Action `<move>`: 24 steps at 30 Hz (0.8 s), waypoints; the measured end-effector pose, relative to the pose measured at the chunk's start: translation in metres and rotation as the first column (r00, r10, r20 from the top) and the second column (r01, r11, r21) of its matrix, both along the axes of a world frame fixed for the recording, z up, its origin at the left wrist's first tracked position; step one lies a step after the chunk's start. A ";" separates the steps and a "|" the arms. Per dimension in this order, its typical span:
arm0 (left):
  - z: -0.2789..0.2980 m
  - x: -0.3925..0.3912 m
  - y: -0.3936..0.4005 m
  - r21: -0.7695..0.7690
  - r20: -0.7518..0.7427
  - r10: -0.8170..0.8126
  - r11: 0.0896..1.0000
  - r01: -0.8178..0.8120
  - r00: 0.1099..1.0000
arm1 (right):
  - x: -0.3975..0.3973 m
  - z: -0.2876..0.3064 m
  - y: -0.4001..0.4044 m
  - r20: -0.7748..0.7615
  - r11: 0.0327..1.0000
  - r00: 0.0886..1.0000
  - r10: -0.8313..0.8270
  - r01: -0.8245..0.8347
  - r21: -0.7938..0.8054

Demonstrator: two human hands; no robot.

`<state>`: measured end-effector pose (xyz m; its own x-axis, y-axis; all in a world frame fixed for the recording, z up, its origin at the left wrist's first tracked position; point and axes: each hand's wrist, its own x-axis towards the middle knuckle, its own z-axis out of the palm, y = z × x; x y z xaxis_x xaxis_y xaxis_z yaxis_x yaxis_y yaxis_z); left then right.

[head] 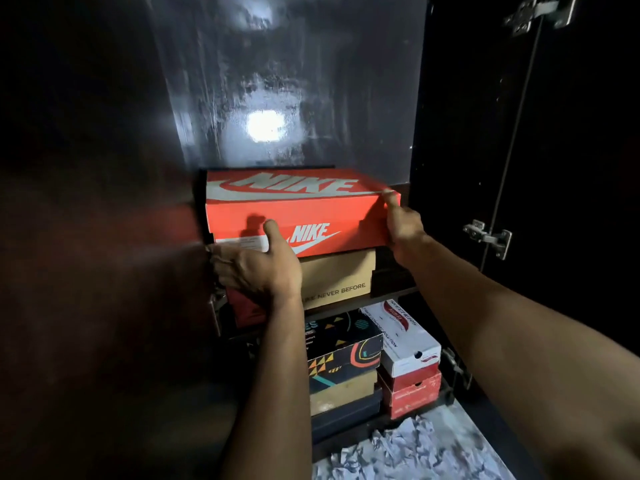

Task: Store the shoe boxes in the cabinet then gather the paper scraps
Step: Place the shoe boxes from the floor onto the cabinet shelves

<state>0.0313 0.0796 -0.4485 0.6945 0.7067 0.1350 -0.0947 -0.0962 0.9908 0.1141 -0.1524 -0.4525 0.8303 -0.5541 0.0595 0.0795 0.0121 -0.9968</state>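
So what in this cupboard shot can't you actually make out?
All in the head view:
1. What the orange box holds: its lid is on.
2. The right hand: its fingers are hidden behind the box's right end.
3. The label on the box front: blurred, partly covered by the left hand.
4. The start of the print on the tan box: behind the left wrist.
5. The cupboard: its left side is lost in darkness.

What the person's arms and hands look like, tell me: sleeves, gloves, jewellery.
Both forearms are bare, no sleeves in view. The left hand and right hand wear no gloves; no watch or bracelet shows. Rings cannot be judged through the blur.
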 end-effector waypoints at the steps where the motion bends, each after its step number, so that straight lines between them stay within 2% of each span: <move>1: -0.003 -0.001 -0.002 -0.024 -0.023 -0.018 1.000 0.017 1.000 | -0.003 -0.002 0.005 -0.011 0.999 1.000 0.022 -0.022 -0.039; 7: -0.019 -0.003 -0.007 -0.075 -0.013 -0.009 0.997 0.008 1.000 | -0.025 0.004 0.027 -0.013 0.986 1.000 -0.004 0.002 -0.164; 9: -0.017 -0.009 -0.012 -0.141 0.035 -0.001 0.990 0.006 0.999 | -0.031 0.005 0.026 0.009 0.987 1.000 0.028 -0.026 -0.159; 13: -0.023 -0.028 -0.029 -0.223 0.244 0.047 0.975 0.009 0.969 | -0.056 -0.003 0.014 0.043 0.975 0.999 0.017 -0.007 -0.221; 17: -0.033 -0.041 -0.065 -0.143 0.354 -0.113 0.974 0.173 0.928 | -0.102 -0.017 -0.008 0.079 0.961 0.997 -0.003 0.025 -0.277; 20: -0.048 -0.057 -0.102 -0.054 0.330 -0.327 0.930 0.363 0.886 | -0.154 -0.032 -0.027 0.091 0.960 0.995 0.032 -0.005 -0.279; 22: -0.064 -0.071 -0.130 0.025 0.305 -0.485 0.864 0.502 0.820 | -0.188 -0.046 -0.046 0.091 0.954 0.996 0.004 0.023 -0.299; 24: -0.080 -0.087 -0.159 0.043 0.265 -0.633 0.761 0.647 0.727 | -0.223 -0.062 -0.066 0.072 0.937 0.997 -0.038 0.061 -0.343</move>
